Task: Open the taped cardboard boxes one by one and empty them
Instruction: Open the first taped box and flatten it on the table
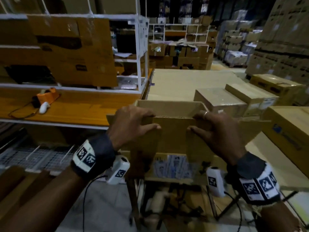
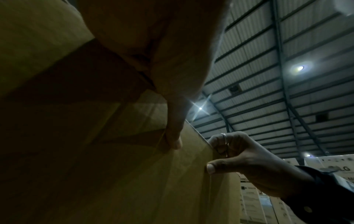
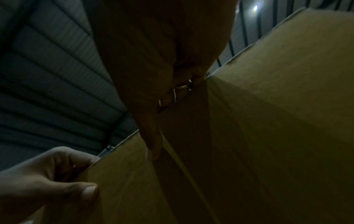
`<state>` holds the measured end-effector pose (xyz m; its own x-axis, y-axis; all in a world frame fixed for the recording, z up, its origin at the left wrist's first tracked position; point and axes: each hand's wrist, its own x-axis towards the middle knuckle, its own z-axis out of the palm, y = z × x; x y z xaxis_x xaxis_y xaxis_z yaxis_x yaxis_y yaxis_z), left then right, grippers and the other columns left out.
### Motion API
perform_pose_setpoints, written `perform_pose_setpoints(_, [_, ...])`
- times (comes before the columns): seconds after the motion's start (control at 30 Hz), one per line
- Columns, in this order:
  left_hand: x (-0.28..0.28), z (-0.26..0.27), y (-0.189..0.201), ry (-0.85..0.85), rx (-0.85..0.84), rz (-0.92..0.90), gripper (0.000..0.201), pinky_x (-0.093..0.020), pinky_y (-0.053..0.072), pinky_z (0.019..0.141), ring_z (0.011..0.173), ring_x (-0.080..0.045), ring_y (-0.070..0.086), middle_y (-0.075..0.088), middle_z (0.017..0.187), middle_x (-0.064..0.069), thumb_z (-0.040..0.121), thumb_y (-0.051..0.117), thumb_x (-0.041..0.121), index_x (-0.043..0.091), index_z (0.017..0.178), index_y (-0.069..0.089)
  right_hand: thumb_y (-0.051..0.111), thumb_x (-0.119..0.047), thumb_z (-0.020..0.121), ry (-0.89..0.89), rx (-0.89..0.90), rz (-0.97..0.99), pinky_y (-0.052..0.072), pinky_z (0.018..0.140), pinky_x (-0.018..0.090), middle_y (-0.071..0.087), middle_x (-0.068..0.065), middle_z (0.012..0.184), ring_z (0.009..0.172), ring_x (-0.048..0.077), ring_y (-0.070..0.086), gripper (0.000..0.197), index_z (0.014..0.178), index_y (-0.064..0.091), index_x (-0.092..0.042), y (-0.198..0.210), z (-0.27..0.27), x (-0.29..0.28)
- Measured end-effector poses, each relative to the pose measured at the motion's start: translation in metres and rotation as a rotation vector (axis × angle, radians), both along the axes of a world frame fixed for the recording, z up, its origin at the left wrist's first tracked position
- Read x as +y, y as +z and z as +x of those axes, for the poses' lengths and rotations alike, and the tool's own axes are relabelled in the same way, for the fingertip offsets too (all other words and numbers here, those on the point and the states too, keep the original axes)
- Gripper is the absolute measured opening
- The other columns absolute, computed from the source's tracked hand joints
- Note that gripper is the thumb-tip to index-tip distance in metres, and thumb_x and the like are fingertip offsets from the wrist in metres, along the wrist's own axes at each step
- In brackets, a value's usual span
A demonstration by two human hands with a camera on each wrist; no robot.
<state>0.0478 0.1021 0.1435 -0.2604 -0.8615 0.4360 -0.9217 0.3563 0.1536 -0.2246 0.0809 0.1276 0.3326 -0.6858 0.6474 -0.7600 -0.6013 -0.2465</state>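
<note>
Hands [image 1: 173, 129] grip open box [image 1: 173, 138]; interior hidden.

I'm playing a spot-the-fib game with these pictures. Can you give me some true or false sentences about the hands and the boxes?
1. Both hands grip the top edge of the same box. True: the left hand and right hand curl over it.
2. The box they hold is taped shut. False: its top is open.
3. The right hand wears a ring. True.
4. An orange tape dispenser sits on the shelf at the left. True.
5. The left hand holds a knife. False: it holds only the box edge.
6. The boxes behind are all open. False: the near ones look closed.
</note>
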Motion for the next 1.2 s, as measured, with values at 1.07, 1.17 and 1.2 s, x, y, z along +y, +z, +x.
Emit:
perform_pose_setpoints(1.07, [0.049,-0.045,-0.236,0.060,0.217,0.089,0.070,-0.049,0.013,0.125,0.155,-0.027,0.004,0.008,0.168,-0.010,0.095,0.060,0.032,0.022,0.156,0.029,0.053,-0.038,0.099,0.204,0.089,0.342,0.008,0.125,0.049,0.006,0.000,0.168,0.154,0.021,0.005,0.073,0.159,0.014,-0.027,-0.237,0.005,0.004])
perform_pose_setpoints(1.17, [0.008,-0.036,-0.218,0.098,0.211,0.090,0.061,-0.044,0.014,0.126,0.154,-0.023,0.012,0.021,0.165,-0.006,0.099,0.053,0.038,0.023,0.154,0.032,0.050,-0.037,0.101,0.143,0.070,0.286,0.006,0.125,0.040,0.031,0.005,0.160,0.149,0.022,0.026,0.058,0.154,0.032,-0.020,-0.216,0.025,-0.027])
perform_pose_setpoints(1.2, [-0.003,-0.032,-0.215,0.094,0.205,0.089,0.059,-0.043,0.016,0.125,0.152,-0.024,0.019,0.030,0.162,-0.007,0.099,0.054,0.040,0.021,0.152,0.036,0.049,-0.036,0.102,0.130,0.083,0.257,0.007,0.125,0.038,0.042,0.005,0.153,0.143,0.021,0.036,0.053,0.150,0.039,-0.018,-0.213,0.030,-0.035])
